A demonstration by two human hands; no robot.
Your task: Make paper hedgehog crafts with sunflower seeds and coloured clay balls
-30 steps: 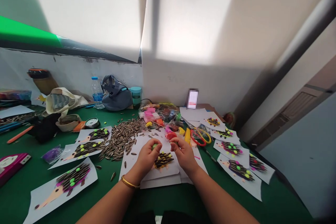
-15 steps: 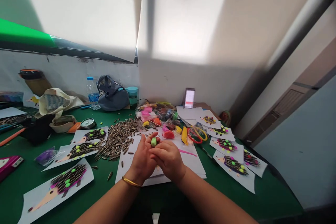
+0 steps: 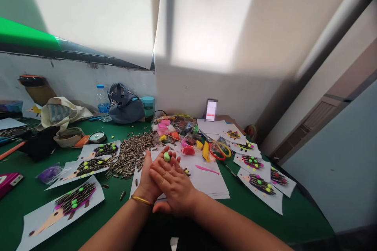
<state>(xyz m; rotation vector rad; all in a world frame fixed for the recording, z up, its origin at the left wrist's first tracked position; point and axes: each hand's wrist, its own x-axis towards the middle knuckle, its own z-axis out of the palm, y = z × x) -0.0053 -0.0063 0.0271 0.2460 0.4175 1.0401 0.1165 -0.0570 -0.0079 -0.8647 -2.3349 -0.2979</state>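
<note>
My left hand (image 3: 147, 178) is turned palm up, a gold bracelet at its wrist. A lump of light green modelling clay (image 3: 167, 156) rests on its fingers. Across the left palm lies my right hand (image 3: 174, 187), flat with fingers stretched out and the thumb apart. Whether anything is between the two palms is hidden. Beneath the hands are white paper sheets (image 3: 206, 184), partly covered by them; a few seeds and a yellowish dot show beside the right fingers. A pink plastic clay knife (image 3: 207, 169) lies on the paper, right of the hands.
Striped sunflower seeds (image 3: 132, 153) are heaped at left. Finished hedgehog pictures (image 3: 75, 204) lie on both sides. Behind the paper are bagged colored clay (image 3: 188, 149), red-handled scissors (image 3: 216, 151) and a propped phone (image 3: 211, 110). A bottle (image 3: 103, 104) and blue bag (image 3: 126, 106) stand by the wall.
My right hand has gone from curled fingers beside the left palm to lying flat across it. Both hands have shifted slightly left, and the green clay stays on the left fingers.
</note>
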